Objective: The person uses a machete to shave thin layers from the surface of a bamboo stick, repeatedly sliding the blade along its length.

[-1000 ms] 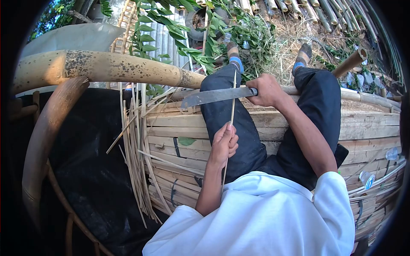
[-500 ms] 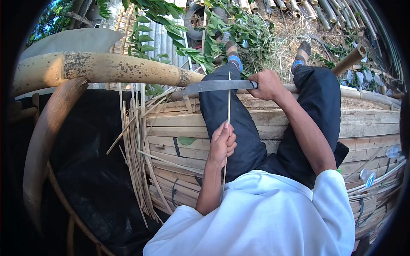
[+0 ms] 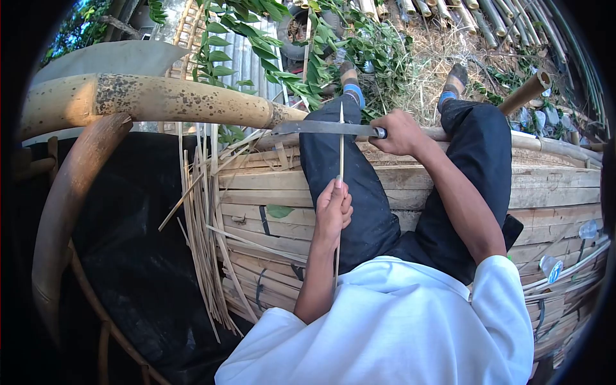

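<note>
My left hand [image 3: 332,208] is closed around a thin bamboo strip [image 3: 341,157], which points away from me with its pointed tip above my thigh. In my right hand [image 3: 403,133] is the handle of a long knife [image 3: 321,128]. The blade lies crosswise over the strip, a little below its tip, and appears to touch it. Both hands are above my left leg and the bamboo slats. To the left of my left hand lies a bundle of loose bamboo strips [image 3: 206,244].
I sit on a platform of bamboo slats [image 3: 256,197]. A thick bamboo pole [image 3: 173,101] crosses at left, above black sheeting [image 3: 135,237]. Plastic cups [image 3: 550,266] lie at right. Leafy branches [image 3: 256,38], a tyre [image 3: 292,45] and cut bamboo poles [image 3: 491,19] are ahead.
The knife has moved slightly down the strip toward me, and its blade is turned a little. My left hand and the strip have shifted slightly left and nearer the blade.
</note>
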Motion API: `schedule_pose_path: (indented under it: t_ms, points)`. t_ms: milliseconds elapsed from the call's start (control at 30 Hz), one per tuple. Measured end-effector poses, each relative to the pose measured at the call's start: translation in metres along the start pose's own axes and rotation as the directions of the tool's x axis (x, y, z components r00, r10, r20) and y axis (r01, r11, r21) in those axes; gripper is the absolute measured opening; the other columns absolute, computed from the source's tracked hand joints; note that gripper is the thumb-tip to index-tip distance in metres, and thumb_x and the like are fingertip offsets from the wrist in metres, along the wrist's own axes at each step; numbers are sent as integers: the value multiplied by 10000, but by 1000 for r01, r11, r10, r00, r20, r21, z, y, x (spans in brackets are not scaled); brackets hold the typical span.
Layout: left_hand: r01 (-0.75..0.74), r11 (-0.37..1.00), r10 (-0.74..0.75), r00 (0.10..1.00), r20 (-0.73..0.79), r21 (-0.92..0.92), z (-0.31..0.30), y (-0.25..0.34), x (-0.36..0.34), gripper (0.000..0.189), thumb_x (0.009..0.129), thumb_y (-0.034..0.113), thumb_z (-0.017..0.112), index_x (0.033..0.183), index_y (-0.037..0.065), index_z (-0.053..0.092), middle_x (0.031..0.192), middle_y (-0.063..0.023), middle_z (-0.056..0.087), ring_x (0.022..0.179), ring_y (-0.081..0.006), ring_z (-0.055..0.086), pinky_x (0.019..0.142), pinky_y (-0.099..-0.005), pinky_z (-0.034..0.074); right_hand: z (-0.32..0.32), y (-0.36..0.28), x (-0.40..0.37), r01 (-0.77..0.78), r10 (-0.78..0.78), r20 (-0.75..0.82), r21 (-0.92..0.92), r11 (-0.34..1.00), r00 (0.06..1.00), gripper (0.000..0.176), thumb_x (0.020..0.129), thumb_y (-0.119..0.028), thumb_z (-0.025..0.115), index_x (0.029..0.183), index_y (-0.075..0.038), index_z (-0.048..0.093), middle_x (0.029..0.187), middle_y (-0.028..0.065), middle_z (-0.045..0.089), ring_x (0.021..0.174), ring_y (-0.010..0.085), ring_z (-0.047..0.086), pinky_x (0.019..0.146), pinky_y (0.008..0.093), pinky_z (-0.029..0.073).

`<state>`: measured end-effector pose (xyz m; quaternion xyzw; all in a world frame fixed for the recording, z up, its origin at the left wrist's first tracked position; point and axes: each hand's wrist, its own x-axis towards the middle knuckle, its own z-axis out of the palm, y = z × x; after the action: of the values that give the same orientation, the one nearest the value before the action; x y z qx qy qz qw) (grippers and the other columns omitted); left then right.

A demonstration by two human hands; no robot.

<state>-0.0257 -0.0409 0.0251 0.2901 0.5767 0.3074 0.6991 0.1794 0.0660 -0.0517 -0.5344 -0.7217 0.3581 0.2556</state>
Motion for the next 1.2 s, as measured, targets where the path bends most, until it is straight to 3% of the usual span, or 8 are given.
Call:
schedule_pose_path:
  t_ms: [100,333,500,667,733,900,1067,1200]
  points:
    - [15,1000,-15,1000,13,-13,-2,0,0,311,1022,352,361,792,147,400,544,84,247,401,0,185,342,-187,117,12,-4,-1,171,-170,7,-20,985,985,181,681,-282,657,679,-102,640,611,158,602,656,369,620,611,468,492]
    - [74,997,-74,995,61,11,-5,0,-3,344,1017,404,339,793,147,387,540,81,234,387,-7,179,329,-190,121,4,-6,2,120,-114,47,-146,982,992,195,698,-290,645,685,-96,660,617,167,609,660,372,624,622,468,498]
    - [76,997,-77,987,141,16,1,-3,-12,334,1016,389,359,798,138,393,538,79,239,396,-6,174,339,-188,116,-6,20,14,-172,174,-109,31,985,979,246,737,-294,635,842,-87,718,690,201,638,684,382,631,657,439,511]
    - [-22,998,20,999,25,52,4,2,0,317,1013,379,380,806,141,409,545,79,248,401,-2,192,345,-186,129,-8,17,11,-225,259,-151,211,951,954,274,749,-271,630,846,-20,685,642,208,604,640,373,617,640,409,480]
    - [-34,997,34,999,9,67,4,5,4,311,1015,369,380,804,143,413,546,85,250,399,2,195,342,-186,132,-5,15,10,-112,175,-195,295,949,965,283,744,-266,632,815,7,660,611,201,582,599,372,593,612,413,463]
    - [-21,989,22,1000,-4,149,0,7,9,318,1014,378,376,803,144,416,539,81,265,391,1,203,339,-184,135,-4,2,2,134,-125,-140,60,989,982,190,689,-257,684,720,-71,661,601,161,594,626,379,598,581,451,478]
    - [-14,987,10,1000,26,161,3,3,3,353,1000,420,389,805,129,434,547,85,278,403,-1,222,347,-188,152,-3,-4,3,90,-91,-61,-24,996,994,235,680,-295,692,767,-76,689,620,158,616,643,372,613,605,447,499]
    - [-14,989,10,1000,23,145,1,0,1,351,1002,413,388,802,128,430,551,84,280,404,0,222,345,-188,153,-5,13,12,-99,107,-185,49,994,977,252,703,-300,679,829,-84,711,644,176,624,647,367,623,635,431,511]
